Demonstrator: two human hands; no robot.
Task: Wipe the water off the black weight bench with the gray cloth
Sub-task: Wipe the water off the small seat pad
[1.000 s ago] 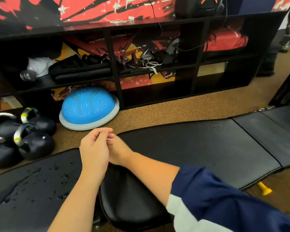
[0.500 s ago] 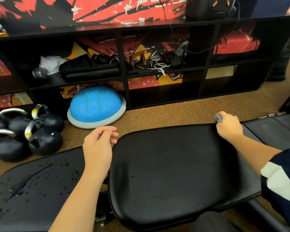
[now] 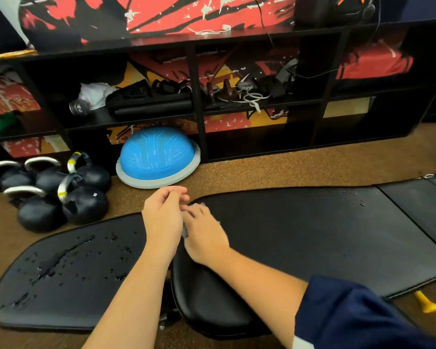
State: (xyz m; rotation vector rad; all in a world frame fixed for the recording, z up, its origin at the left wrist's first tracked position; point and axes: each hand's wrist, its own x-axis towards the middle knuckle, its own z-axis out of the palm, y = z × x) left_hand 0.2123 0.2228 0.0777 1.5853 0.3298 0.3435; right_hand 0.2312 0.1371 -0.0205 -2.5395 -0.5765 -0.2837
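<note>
While the right hand [image 3: 204, 230] sits blurred on the gray cloth [image 3: 185, 230] at the bench pad's [image 3: 312, 235] end (can't tell its grip), the left hand [image 3: 165, 222] hovers alongside, loosely curled, empty. Rightward it's all open pad. Leftward there's a puddled second pad [image 3: 68, 268].

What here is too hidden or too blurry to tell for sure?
Gray cloth: head view, mostly hidden under the right hand.
Right hand's hold on it: head view, blurred by motion.
Black padded weight bench: head view, right end cut off by the frame edge.
</note>
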